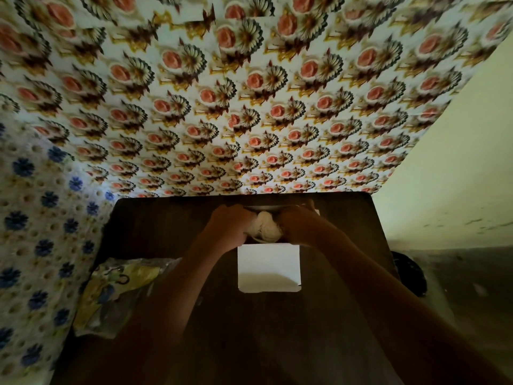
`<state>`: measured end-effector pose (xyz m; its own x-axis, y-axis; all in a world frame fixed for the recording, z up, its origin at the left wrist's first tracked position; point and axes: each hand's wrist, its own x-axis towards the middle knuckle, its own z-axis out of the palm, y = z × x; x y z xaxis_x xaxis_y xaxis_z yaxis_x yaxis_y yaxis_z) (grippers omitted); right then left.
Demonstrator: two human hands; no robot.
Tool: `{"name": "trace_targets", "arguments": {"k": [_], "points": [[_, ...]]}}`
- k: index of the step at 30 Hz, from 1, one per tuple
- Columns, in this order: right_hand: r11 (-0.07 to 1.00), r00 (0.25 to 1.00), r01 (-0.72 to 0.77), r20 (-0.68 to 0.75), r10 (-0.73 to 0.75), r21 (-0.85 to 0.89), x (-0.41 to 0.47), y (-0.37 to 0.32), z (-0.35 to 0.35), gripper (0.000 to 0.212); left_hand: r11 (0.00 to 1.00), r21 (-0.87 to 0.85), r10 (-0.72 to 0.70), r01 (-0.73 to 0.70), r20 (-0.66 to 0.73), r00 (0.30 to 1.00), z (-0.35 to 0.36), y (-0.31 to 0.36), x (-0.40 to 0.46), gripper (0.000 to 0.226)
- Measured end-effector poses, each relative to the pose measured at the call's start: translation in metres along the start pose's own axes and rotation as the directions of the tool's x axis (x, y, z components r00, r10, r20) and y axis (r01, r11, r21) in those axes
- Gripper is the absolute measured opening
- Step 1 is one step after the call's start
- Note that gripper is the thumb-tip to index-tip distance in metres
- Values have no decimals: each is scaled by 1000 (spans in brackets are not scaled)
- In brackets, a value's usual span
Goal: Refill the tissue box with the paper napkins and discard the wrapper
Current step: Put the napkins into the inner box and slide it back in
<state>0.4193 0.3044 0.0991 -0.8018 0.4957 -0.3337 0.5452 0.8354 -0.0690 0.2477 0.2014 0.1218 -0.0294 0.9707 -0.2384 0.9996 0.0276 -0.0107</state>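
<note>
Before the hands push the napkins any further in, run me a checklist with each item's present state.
1. Both hands on the napkins: ok; left hand and right hand hold the wad from either side.
2. Tissue box open to take them: cannot tell; hands hide its opening.
3. White flap out of the way: ok; it lies flat on the table, nearer the person.
4. Napkins neatly stacked: not ok; they look bunched.
5. Wrapper discarded: not ok; it lies on the table's left side.

white tissue box (268,266), dark brown table (155,218)
</note>
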Motion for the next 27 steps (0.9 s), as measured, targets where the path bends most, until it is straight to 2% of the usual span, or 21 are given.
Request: {"name": "trace_targets", "arguments": {"k": [1,3,5,7,8,9,10,12,13,14,15,17,18,20,22,24,25,27], "points": [[1000,999,14,-36,-14,8,-3,3,2,33,998,-55,-7,4,-37,999,2,-2,-2,42],[990,966,5,-257,31,141,-15,12,11,37,957,-288,-70,29,-133,989,11,-8,-9,41],[954,877,-3,-457,146,299,-30,19,19,50,825,-564,-204,29,-250,947,23,-10,-20,40],[903,823,-110,-472,317,415,-44,19,27,64,756,-650,-381,71,-349,856,35,-7,-29,44],[847,801,-199,-417,430,493,-47,16,32,70,728,-668,-489,158,-344,801,43,-5,-30,51],[763,772,-270,-341,536,587,-49,14,39,75,645,-715,-609,270,-268,746,50,-3,-32,60],[655,748,-307,-250,615,691,-50,10,46,78,469,-813,-715,345,-120,689,54,-1,-33,70],[367,729,-234,-87,679,900,-54,1,53,77,16,-943,-765,333,203,611,58,3,-33,72],[245,726,-175,-42,686,954,-56,-3,57,71,-82,-950,-758,302,256,600,58,6,-35,66],[181,720,-119,-41,693,976,-59,-9,58,63,-76,-955,-768,286,239,595,58,10,-37,61],[171,711,-73,-69,700,983,-61,-13,57,53,9,-959,-788,284,168,592,58,14,-40,57],[253,714,-5,-174,678,967,-61,-19,53,37,239,-926,-798,293,-15,602,53,23,-45,53],[339,733,10,-237,638,941,-60,-21,51,35,335,-907,-762,256,-101,640,50,27,-46,51],[575,785,36,-379,490,817,-57,-22,49,49,485,-862,-592,146,-201,781,48,28,-46,51],[708,849,63,-410,332,704,-54,-21,54,56,571,-816,-395,92,-174,902,48,22,-48,64],[732,879,120,-414,235,670,-54,-19,57,50,640,-759,-313,117,-119,942,52,16,-52,77],[711,883,142,-413,224,689,-56,-17,56,48,683,-723,-290,107,-134,948,54,12,-56,73],[672,889,171,-407,210,721,-62,-8,53,42,772,-634,-247,48,-230,941,58,6,-64,51]]}}
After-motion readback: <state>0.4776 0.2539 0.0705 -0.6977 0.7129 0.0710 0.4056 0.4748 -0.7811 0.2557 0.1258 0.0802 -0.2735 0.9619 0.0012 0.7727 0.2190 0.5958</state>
